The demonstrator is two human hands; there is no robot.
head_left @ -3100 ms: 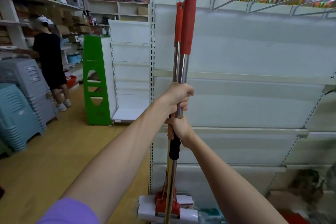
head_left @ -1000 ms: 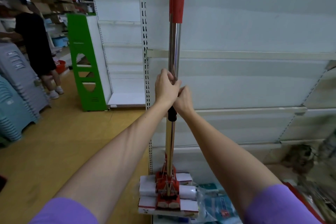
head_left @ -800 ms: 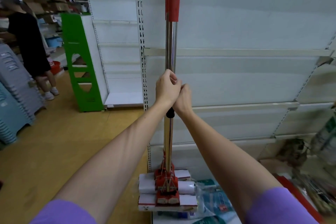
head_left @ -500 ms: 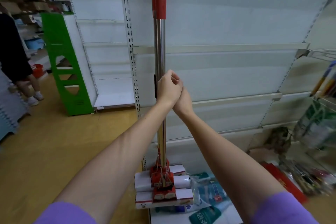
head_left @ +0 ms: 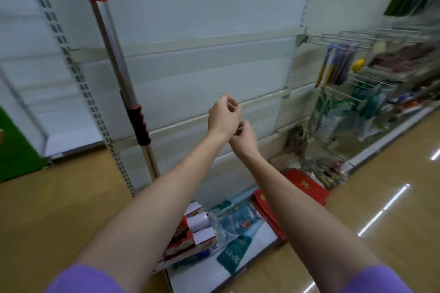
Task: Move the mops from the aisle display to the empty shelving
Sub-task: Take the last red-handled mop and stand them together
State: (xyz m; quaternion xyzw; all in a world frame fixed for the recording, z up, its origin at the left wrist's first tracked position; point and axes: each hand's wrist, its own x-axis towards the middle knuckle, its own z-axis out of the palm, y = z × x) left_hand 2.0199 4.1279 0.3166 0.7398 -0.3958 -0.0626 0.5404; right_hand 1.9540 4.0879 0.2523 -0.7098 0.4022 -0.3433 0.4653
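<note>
**Mops lean on bare shelving, both hands off the handles**

Mops (head_left: 112, 50) stand propped against the white shelving (head_left: 202, 74), their steel poles tilted, with red grips at the top and a black-and-red collar lower down. The poles overlap, so I cannot count them. Their red-and-white sponge heads (head_left: 190, 233) sit at the foot of the unit, on the edge of its bottom shelf beside plastic-wrapped packets (head_left: 235, 221) and red envelopes (head_left: 307, 188).

Both hands hang in the air to the right of the poles, well apart from them. The left hand (head_left: 223, 116) has its fingers loosely curled and holds nothing. The right hand (head_left: 245, 138), just below and touching or nearly touching the left wrist, is likewise loosely curled and empty. Purple sleeves (head_left: 83, 278) show at the bottom edge. Further right, wire racks (head_left: 357, 88) carry blurred goods.
</note>
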